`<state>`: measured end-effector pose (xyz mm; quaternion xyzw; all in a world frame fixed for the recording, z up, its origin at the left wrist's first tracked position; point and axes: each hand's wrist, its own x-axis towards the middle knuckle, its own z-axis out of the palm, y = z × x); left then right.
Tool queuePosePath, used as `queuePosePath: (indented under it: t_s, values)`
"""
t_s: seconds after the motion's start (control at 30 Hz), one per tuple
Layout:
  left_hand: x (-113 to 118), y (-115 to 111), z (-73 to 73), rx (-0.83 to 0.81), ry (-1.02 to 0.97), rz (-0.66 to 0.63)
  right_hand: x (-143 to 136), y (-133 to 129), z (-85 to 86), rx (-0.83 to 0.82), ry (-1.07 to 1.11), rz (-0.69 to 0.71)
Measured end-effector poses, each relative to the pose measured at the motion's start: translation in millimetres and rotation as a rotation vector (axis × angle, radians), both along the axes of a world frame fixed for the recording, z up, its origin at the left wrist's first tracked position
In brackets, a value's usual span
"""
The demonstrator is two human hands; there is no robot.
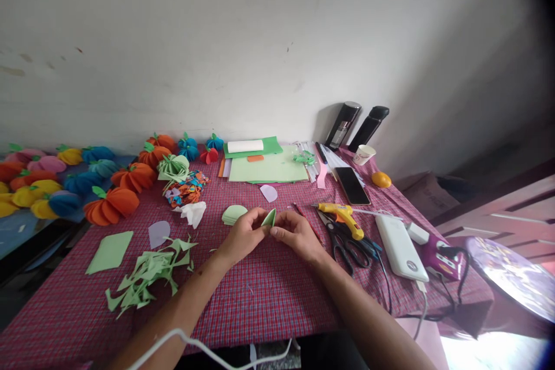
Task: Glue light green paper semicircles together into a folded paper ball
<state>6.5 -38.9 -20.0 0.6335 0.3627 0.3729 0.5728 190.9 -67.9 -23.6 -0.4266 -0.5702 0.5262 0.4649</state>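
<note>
A folded light green paper piece (269, 218) is pinched between my two hands above the checked tablecloth. My left hand (248, 232) grips its left side, and my right hand (299, 232) closes on its right edge. Just behind my left hand lies a stack of rounded green paper pieces (234, 214). A lilac paper shape (269, 193) rests beyond my fingers, and a second lilac shape (159, 233) is off to the left. Green paper scraps (151, 274) are heaped near my left forearm, beside a stack of square green sheets (110, 251).
Paper pumpkins (135, 177) crowd the back left. To the right lie a yellow glue gun (340, 213), scissors (347, 245), a phone (352, 185), a white power bank (401, 247) and a purple socket box (444, 260). Two dark bottles (343, 126) stand near a paper cup (363, 154).
</note>
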Motion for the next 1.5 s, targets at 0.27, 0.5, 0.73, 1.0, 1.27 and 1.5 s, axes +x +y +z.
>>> queuePosePath:
  t_s: [0.27, 0.5, 0.73, 1.0, 1.27, 1.5]
  values:
    - [-0.1, 1.1, -3.2, 0.009, 0.020, 0.011, -0.7, 0.6, -1.3, -0.029, 0.004, 0.008]
    - [-0.4, 0.4, 0.0, -0.044, -0.013, 0.029, 1.0, 1.3, 1.7, -0.061, -0.004, -0.016]
    - [-1.7, 6.9, -5.5, -0.159, -0.070, 0.147, 2.6, 5.7, -4.7, 0.013, -0.171, -0.185]
    - [-4.9, 9.5, -9.4, -0.043, 0.013, 0.198, 2.2, 3.9, -1.1, 0.066, -0.253, -0.240]
    - [-3.4, 5.2, -1.5, 0.033, 0.100, 0.140, -1.2, -1.4, -1.3, 0.197, -0.236, -0.194]
    - [-6.1, 4.2, -1.8, 0.042, 0.097, 0.111, 2.4, -2.3, -0.7, 0.223, -0.227, -0.240]
